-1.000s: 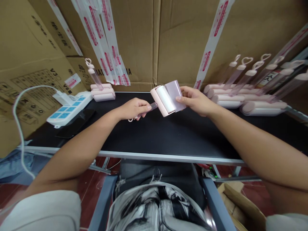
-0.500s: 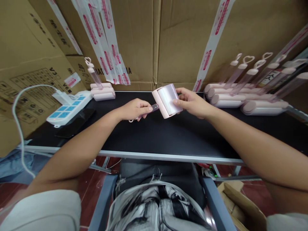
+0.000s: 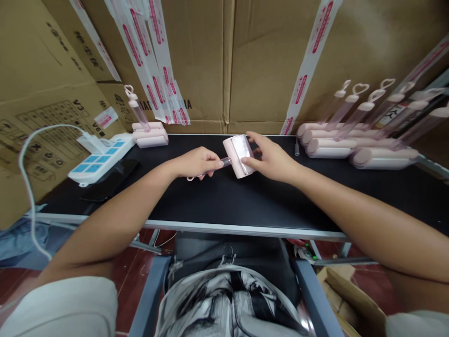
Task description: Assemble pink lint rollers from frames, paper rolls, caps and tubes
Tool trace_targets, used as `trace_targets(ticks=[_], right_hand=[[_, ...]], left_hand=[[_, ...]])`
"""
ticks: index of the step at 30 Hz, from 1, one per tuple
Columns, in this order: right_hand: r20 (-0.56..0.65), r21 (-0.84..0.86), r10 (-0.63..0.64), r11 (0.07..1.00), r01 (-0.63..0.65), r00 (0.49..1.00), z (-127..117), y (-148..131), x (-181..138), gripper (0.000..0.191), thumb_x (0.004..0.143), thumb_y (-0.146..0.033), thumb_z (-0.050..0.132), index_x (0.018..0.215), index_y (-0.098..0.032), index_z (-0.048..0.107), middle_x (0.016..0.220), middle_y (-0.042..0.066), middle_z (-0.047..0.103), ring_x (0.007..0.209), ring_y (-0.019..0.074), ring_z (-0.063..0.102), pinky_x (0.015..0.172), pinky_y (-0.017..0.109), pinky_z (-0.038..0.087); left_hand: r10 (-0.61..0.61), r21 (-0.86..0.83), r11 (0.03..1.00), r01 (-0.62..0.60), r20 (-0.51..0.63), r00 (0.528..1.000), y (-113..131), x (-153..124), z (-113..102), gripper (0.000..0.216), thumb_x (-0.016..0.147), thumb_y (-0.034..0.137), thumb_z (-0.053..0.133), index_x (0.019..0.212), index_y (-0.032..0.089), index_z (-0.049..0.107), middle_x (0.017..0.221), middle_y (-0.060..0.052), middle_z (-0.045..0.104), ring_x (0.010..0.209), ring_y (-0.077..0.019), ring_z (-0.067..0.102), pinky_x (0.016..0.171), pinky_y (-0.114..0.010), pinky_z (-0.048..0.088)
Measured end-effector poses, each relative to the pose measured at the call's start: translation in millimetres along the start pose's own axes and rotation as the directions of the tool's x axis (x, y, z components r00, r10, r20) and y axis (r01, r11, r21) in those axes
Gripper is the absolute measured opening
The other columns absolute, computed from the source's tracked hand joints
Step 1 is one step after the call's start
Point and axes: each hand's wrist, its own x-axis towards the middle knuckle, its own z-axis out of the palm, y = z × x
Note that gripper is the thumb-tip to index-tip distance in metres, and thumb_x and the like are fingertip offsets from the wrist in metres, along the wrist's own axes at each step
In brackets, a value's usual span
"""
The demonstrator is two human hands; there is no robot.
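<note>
White plastic power strip [image 3: 101, 159] at the left of my remote view, then a pink roller [image 3: 151, 136] standing on the black tabletop [image 3: 210, 206]. Next I see the left hand [image 3: 198, 164] clasping the handle [image 3: 226, 162] of the held roller [image 3: 235, 157], tilted between both hands over the tabletop's middle; the right hand [image 3: 271, 157] grasps its wide end. Further right, several pink rollers [image 3: 331, 148] stand grouped.

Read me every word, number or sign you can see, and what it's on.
"V3": left carton.
"V6": left carton, lower; its other print is too blurred.
"AD": back carton; the rest of that line is partly covered by tape.
Tape's red labels: too small.
Label behind right-hand rollers: unreadable.
Held roller: none visible.
</note>
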Motion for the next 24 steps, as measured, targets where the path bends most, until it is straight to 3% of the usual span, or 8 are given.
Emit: trace_targets(ticks=[2, 5, 9, 14, 17, 20, 24], right_hand=[[-0.082, -0.194, -0.167, 0.97, 0.149, 0.983, 2, -10, -3, 0.078, 0.089, -0.04, 0.081, 0.161, -0.024, 0.057, 0.163, 0.022, 0.052, 0.139, 0.045, 0.058, 0.116, 0.07, 0.048], [0.008, -0.35, -0.347, 0.878, 0.327, 0.938, 10, -26, -8, 0.064, 0.09, -0.029, 0.08, 0.152, -0.025, 0.066, 0.168, 0.021, 0.047, 0.149, 0.0472, 0.047, 0.12, 0.073, 0.042], [0.126, -0.413, -0.33, 0.84, 0.352, 0.935, 18, -30, -6, 0.039, 0.097, -0.02, 0.07, 0.136, -0.022, 0.075, 0.157, 0.02, 0.059, 0.133, 0.0411, 0.056, 0.113, 0.064, 0.05], [0.188, -0.383, -0.298, 0.856, 0.349, 0.936, 13, -24, 1, 0.028, 0.102, -0.017, 0.061, 0.128, -0.019, 0.073, 0.142, 0.018, 0.069, 0.125, 0.036, 0.06, 0.107, 0.056, 0.052], [0.239, -0.363, -0.215, 0.885, 0.292, 0.947, 8, -29, -1, 0.024, 0.102, -0.017, 0.06, 0.125, -0.02, 0.068, 0.132, 0.016, 0.073, 0.123, 0.0346, 0.063, 0.102, 0.05, 0.054], [0.181, -0.365, -0.09, 0.919, 0.151, 0.979, 2, -34, -4, 0.026, 0.104, -0.02, 0.056, 0.129, -0.02, 0.063, 0.126, 0.017, 0.076, 0.121, 0.035, 0.067, 0.094, 0.044, 0.055], [0.034, -0.264, 0.059, 0.963, -0.048, 0.998, -10, -32, -3, 0.02, 0.104, -0.031, 0.058, 0.122, -0.021, 0.059, 0.114, 0.016, 0.079, 0.104, 0.0345, 0.076, 0.09, 0.045, 0.056]], left_hand=[[-0.005, -0.079, 0.997, 0.006, 0.005, 1.0, 0, 0, 0, 0.027, 0.09, 0.041, 0.078, 0.098, 0.016, 0.072, 0.075, -0.003, 0.074, 0.047, -0.0101, 0.06, 0.042, -0.019, 0.041], [0.047, -0.266, 0.963, -0.027, 0.068, 0.997, -2, 0, -3, 0.064, 0.081, 0.031, 0.082, 0.139, 0.017, 0.057, 0.09, -0.005, 0.082, 0.057, -0.0143, 0.069, 0.048, -0.021, 0.048], [0.15, -0.45, 0.891, -0.057, 0.174, 0.973, -5, -3, -6, 0.079, 0.077, 0.033, 0.085, 0.146, 0.02, 0.048, 0.113, -0.014, 0.084, 0.079, -0.0211, 0.08, 0.063, -0.027, 0.058], [0.202, -0.456, 0.886, -0.087, 0.208, 0.957, -7, -4, -1, 0.081, 0.085, 0.043, 0.086, 0.152, 0.021, 0.049, 0.133, -0.019, 0.08, 0.103, -0.0265, 0.082, 0.082, -0.034, 0.062], [0.239, -0.505, 0.855, -0.114, 0.19, 0.952, -9, -3, 2, 0.084, 0.089, 0.064, 0.083, 0.154, 0.022, 0.049, 0.135, -0.021, 0.079, 0.104, -0.0282, 0.082, 0.082, -0.035, 0.061], [0.302, -0.602, 0.781, -0.169, 0.126, 0.945, -11, -1, 0, 0.097, 0.085, 0.091, 0.068, 0.153, 0.025, 0.051, 0.137, -0.022, 0.078, 0.101, -0.0289, 0.082, 0.081, -0.037, 0.062], [0.247, -0.58, 0.788, -0.205, -0.007, 0.969, -14, 0, -7, 0.095, 0.084, 0.091, 0.069, 0.149, 0.024, 0.055, 0.131, -0.019, 0.079, 0.093, -0.0257, 0.081, 0.075, -0.034, 0.062]])
